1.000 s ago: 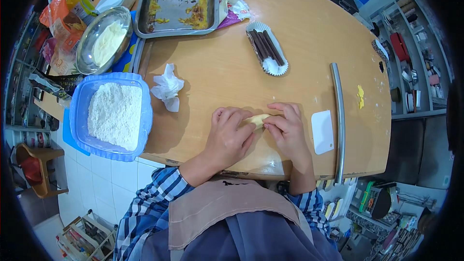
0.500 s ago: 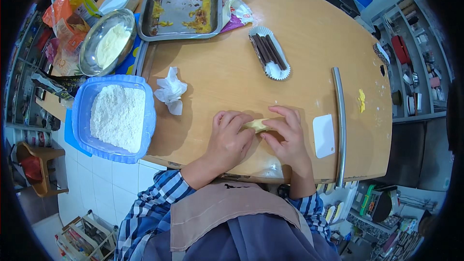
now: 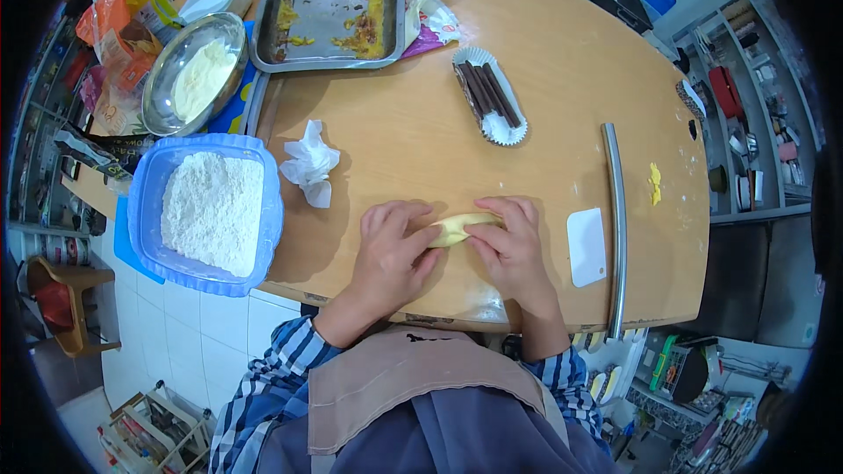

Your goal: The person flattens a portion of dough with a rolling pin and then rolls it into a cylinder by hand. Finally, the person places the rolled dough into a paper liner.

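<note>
Head view, near to far. At the table's near edge the left hand (image 3: 393,250) and right hand (image 3: 512,250) meet over a small roll of pale yellow dough (image 3: 455,229), which lies on the wooden table (image 3: 413,123) just beyond the apron. The fingers of both hands are curled and pressed together, fingertips pinching the roll from either end, apparently to shape it against the board.

At 3 o'clock of the hands lie a white plastic scraper (image 3: 587,246) and a long metal bar (image 3: 616,228), both within easy reach. At 9 o'clock a blue tub of flour (image 3: 209,211) overhangs the table edge. At 11 o'clock sits a crumpled tissue (image 3: 310,161); at 12 o'clock, a paper tray of dark chocolate sticks (image 3: 490,92). Farthest, at 11 o'clock, stand a soiled baking tray (image 3: 332,2) and a steel bowl of cream (image 3: 194,72).
</note>
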Demonstrator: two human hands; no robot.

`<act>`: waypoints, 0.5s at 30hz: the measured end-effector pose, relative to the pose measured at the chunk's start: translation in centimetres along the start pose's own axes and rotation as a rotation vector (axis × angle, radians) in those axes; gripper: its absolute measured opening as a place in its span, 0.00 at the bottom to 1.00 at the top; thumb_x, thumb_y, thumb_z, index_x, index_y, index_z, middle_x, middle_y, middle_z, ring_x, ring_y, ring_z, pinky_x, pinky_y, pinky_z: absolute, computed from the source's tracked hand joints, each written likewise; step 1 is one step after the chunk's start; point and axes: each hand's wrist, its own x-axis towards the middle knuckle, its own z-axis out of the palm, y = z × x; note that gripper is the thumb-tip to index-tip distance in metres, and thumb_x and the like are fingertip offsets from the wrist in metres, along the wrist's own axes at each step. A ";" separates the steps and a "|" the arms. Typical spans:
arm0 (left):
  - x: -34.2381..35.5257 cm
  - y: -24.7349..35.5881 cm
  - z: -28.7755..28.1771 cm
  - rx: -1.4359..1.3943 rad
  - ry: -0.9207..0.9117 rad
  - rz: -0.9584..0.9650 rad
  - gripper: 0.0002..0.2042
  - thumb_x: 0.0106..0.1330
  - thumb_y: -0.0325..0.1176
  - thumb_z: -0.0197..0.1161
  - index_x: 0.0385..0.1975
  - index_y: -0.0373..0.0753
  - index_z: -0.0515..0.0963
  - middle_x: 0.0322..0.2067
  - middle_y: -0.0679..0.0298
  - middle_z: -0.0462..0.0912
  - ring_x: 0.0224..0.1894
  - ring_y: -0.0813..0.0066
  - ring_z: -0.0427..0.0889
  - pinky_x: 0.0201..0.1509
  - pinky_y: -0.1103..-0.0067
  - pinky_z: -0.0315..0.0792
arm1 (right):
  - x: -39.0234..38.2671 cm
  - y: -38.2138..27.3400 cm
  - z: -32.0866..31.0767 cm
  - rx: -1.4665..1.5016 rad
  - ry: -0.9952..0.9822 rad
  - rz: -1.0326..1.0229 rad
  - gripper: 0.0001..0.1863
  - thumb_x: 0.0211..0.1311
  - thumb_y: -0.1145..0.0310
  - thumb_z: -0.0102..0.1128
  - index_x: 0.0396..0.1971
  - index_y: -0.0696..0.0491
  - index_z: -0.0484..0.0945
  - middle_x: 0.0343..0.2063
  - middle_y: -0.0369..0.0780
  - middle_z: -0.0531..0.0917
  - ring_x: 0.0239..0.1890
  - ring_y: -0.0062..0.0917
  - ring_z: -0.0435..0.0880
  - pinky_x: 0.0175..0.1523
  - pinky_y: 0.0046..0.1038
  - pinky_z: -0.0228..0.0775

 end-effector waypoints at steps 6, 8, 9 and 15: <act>-0.1 -0.4 0.3 -0.016 0.033 0.036 0.12 0.45 0.27 0.73 0.32 0.40 0.82 0.46 0.56 0.79 0.49 0.54 0.75 0.52 0.64 0.67 | 0.6 -2.0 -0.3 0.047 0.140 0.062 0.13 0.41 0.75 0.72 0.31 0.54 0.84 0.47 0.43 0.80 0.48 0.39 0.74 0.53 0.37 0.66; 0.0 -0.4 0.3 -0.024 0.048 0.038 0.12 0.45 0.27 0.73 0.32 0.40 0.82 0.45 0.56 0.79 0.49 0.54 0.75 0.52 0.64 0.67 | 0.1 -1.2 0.4 0.022 0.078 0.032 0.13 0.41 0.74 0.72 0.32 0.54 0.84 0.47 0.43 0.79 0.48 0.40 0.74 0.53 0.37 0.66; -0.1 -0.3 0.3 -0.029 0.049 0.029 0.11 0.45 0.27 0.73 0.30 0.40 0.82 0.45 0.56 0.79 0.49 0.54 0.75 0.52 0.64 0.67 | -0.1 -0.9 0.7 0.000 0.017 0.000 0.14 0.40 0.73 0.73 0.32 0.54 0.84 0.47 0.44 0.79 0.48 0.40 0.74 0.53 0.37 0.66; -0.3 -0.7 0.2 -0.038 0.068 0.008 0.11 0.44 0.27 0.74 0.27 0.39 0.80 0.46 0.56 0.79 0.50 0.53 0.75 0.53 0.63 0.67 | 1.0 -3.1 0.1 0.048 0.096 0.092 0.10 0.43 0.74 0.71 0.29 0.54 0.83 0.45 0.42 0.80 0.49 0.40 0.73 0.54 0.37 0.64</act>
